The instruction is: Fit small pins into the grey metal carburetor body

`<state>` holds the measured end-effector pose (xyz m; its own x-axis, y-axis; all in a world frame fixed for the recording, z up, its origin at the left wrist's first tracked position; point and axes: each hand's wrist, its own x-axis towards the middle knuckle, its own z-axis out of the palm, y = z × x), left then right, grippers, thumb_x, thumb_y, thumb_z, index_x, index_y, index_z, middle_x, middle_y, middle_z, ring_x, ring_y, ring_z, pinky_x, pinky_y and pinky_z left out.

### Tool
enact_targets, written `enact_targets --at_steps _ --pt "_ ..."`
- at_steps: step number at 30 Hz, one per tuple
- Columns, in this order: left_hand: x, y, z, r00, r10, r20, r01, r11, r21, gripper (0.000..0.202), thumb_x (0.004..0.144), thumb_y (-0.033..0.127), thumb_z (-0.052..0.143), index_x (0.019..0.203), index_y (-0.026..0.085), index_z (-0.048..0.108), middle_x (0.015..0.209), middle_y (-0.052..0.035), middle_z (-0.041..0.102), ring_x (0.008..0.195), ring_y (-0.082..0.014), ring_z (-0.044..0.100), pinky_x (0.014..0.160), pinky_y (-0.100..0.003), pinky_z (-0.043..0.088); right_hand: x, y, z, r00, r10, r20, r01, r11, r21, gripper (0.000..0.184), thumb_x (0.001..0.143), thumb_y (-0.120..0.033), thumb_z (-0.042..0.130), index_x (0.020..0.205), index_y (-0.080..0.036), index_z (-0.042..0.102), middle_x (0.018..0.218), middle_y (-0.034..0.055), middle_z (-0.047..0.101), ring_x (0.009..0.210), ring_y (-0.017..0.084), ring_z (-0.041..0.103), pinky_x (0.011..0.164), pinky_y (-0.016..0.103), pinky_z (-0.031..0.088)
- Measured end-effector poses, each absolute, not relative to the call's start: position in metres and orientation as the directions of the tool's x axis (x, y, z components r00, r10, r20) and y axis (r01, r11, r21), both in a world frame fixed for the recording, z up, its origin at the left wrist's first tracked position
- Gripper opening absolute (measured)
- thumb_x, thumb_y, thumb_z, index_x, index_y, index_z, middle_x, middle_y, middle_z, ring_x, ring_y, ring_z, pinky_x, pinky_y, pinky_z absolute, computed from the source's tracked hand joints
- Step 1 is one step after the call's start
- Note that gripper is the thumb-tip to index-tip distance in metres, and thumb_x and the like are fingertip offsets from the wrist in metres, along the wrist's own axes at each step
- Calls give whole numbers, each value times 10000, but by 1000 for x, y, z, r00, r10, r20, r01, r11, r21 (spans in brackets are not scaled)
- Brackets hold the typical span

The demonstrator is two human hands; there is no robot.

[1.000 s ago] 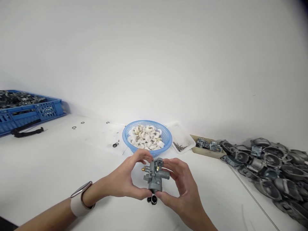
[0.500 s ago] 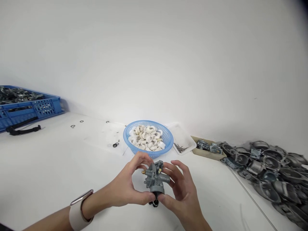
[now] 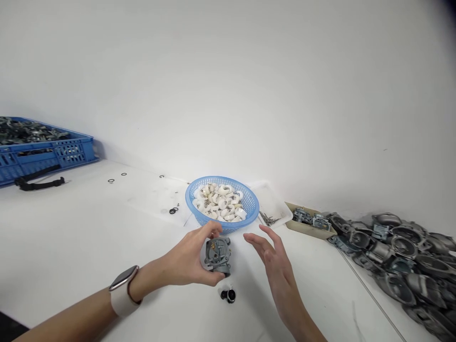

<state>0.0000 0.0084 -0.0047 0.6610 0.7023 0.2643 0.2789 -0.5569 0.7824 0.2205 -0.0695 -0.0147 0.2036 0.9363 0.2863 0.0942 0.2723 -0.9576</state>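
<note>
A grey metal carburetor body with small brass parts is gripped in my left hand, thumb below and fingers behind it. Its open underside faces me. My right hand is apart from it on the right, fingers spread, with nothing in them. On the table just below the carburetor lies a small black part with a shiny ring. Beyond my hands stands a blue basket full of white plastic pieces.
A white tray with thin metal pins and a tan box with carburetors stand right of the basket. Metal bowls are piled at the right. A blue crate, a black strap and black rings lie left.
My right hand has let go of the carburetor and moved off to the right. My left hand has turned the carburetor so that its open underside shows.
</note>
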Motion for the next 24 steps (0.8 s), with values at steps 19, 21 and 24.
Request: enact_targets --at_steps 19,21,24 --pt "12 11 -24 716 656 238 393 -660 640 593 720 491 786 1164 251 474 1072 -40 633 911 -249 613 746 -350 469 232 -68 -15 297 895 333 298 244 -923 441 1003 -608 459 1257 -266 577 1262 88 660 1230 291 582 1070 456 432" --pt "14 10 -27 702 664 258 397 -666 632 605 717 494 787 1177 249 480 1082 -47 633 914 -255 624 757 -358 482 239 -62 -11 270 879 393 412 263 -872 423 997 -593 478 1243 -269 595 1304 86 634 1269 292 546 1070 435 431" --pt "18 9 -32 695 659 288 403 -688 603 670 704 525 794 1228 252 476 1113 -54 621 923 -264 635 778 -379 509 249 -41 2 173 872 458 604 274 -748 374 1000 -561 472 1198 -277 616 1316 75 619 1259 282 545 1054 410 444"
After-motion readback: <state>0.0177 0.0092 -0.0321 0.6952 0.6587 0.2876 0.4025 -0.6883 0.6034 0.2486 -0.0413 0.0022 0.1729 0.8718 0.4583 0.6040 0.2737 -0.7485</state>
